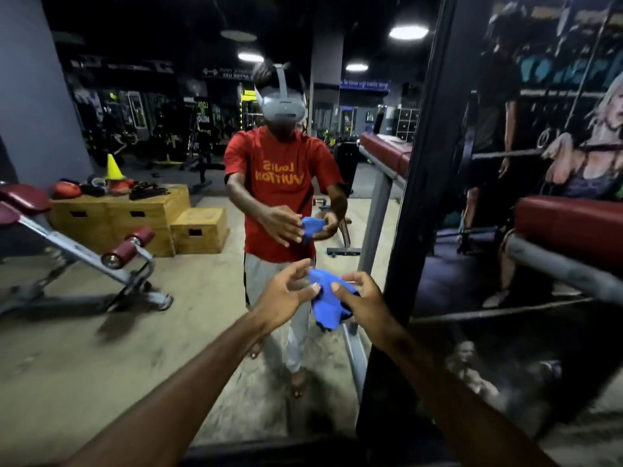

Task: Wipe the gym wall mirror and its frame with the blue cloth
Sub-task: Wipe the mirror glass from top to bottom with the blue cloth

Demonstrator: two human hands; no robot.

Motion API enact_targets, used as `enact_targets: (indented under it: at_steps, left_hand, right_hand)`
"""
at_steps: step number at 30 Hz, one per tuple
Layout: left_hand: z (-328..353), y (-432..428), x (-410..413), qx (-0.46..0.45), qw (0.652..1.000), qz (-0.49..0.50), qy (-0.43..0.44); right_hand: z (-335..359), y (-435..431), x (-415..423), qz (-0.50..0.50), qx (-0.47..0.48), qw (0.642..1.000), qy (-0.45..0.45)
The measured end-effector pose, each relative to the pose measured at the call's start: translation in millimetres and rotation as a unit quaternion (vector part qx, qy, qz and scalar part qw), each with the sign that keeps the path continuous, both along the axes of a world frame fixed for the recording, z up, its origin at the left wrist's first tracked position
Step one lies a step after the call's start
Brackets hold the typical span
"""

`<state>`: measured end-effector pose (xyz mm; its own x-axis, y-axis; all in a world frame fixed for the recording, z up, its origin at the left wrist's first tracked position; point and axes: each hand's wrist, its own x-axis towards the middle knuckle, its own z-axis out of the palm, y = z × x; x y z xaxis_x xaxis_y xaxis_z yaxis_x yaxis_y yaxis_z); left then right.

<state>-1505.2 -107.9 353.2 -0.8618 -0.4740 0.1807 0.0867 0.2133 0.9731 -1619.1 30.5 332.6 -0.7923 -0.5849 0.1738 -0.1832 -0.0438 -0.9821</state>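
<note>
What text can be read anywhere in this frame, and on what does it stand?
"LOUIS VUITTON": orange letters, mirror-reversed, on the reflected red T-shirt.
Blue banner in the reflection: too blurred to read.
Dark arrow sign in the reflection: too blurred to read.

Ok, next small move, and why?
Probably press the cloth to the mirror with the right hand: it grips the cloth short of the glass, the left hand is open beside it, and nothing touches the glass yet.
</note>
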Motion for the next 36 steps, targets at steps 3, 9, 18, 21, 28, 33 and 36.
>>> enact_targets:
  at_steps: [3, 9, 18, 21, 28, 33, 36]
  left_hand:
    - [-12.7, 13.6, 41.6, 0.050, 0.998, -0.021, -0.026]
    - [-37.1, 23.2, 131.0, 0.102, 0.990, 0.074, -0.063]
    - [-43.7, 18.6, 217.8, 0.075, 0.987, -0.006, -0.145]
    - [-39.7, 18.8, 227.8, 0.068, 0.984, -0.028, -0.160]
    - [-34.0, 17.2, 229.5, 0.117, 0.972, 0.114, -0.166]
    - [-21.0, 22.5, 225.5, 0.097, 0.978, 0.079, -0.169]
    - [-10.2, 24.5, 219.1, 0.075, 0.979, 0.024, -0.188]
  right_hand:
    - [-9.5, 10.7, 54.0, 0.021, 0.040, 0.996, -0.077]
    - [-24.7, 27.1, 144.1, 0.108, 0.045, 0.981, -0.154]
    - [-33.0, 14.5, 205.8, -0.023, 0.027, 0.990, -0.137]
    - [-31.4, 11.0, 211.7, -0.062, 0.045, 0.987, -0.143]
    - [-47.2, 17.8, 239.9, -0.201, 0.079, 0.940, 0.265]
    - [-61.7, 6.8, 253.1, 0.020, 0.035, 0.967, 0.253]
    - [-57.9, -5.7, 258.9, 0.134, -0.117, 0.969, -0.172]
